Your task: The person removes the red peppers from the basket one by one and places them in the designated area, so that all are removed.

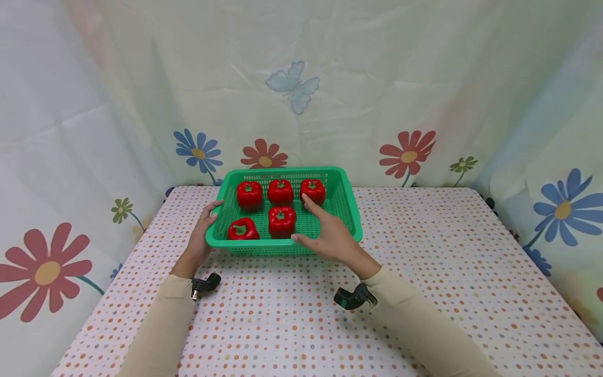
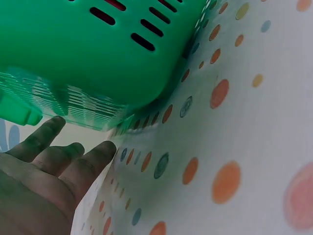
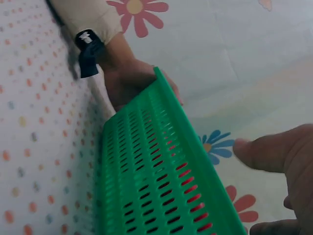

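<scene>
Five peppers (image 1: 282,224) are already contained in the basket (image 1: 266,243) (none is seen left outside), and nothing is gripped by the spread right hand (image 1: 332,236) or straight-fingered left hand (image 1: 201,231).

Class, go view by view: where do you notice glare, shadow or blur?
Head: small highlights on the glossy red bell peppers, faint shade beside the beige right sleeve; left wrist: shadow on the white, dotted tablecloth along the green plastic basket, left hand dim; right wrist: the tablecloth's dots look soft.
</scene>
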`<control>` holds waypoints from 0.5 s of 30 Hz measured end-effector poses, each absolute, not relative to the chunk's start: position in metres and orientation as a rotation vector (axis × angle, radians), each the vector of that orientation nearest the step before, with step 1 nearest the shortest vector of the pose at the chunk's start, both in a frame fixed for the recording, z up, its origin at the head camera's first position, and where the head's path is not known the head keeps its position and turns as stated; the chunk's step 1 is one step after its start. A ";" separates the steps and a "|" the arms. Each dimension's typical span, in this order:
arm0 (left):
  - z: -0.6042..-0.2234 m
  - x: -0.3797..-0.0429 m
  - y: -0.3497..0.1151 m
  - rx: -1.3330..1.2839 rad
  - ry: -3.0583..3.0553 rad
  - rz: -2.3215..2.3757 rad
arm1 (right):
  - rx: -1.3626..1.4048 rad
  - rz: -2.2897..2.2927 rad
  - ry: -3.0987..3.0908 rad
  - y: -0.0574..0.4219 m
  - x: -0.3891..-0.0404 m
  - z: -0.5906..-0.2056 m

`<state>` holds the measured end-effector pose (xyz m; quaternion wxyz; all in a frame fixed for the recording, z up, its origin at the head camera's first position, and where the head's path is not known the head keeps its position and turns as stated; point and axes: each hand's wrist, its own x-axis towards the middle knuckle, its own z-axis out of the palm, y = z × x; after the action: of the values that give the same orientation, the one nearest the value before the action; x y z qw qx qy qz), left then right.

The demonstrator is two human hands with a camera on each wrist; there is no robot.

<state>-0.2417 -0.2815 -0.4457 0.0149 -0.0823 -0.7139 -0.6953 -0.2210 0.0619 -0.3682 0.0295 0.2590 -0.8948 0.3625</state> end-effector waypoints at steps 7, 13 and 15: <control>-0.450 -0.244 -0.286 -0.308 -2.203 -2.192 | 0.746 1.233 -2.925 0.031 -0.253 -0.368; -0.446 -0.252 -0.285 -0.379 -2.234 -2.198 | 0.699 1.395 -2.965 0.016 -0.271 -0.369; -0.446 -0.253 -0.285 -0.393 -2.230 -2.196 | 0.702 1.453 -2.979 0.012 -0.275 -0.370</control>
<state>-0.2532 -0.2847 -0.4456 -0.0063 -0.1245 -0.7071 -0.6960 -0.2750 0.0123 -0.3705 -0.1229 0.2055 -0.8727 0.4255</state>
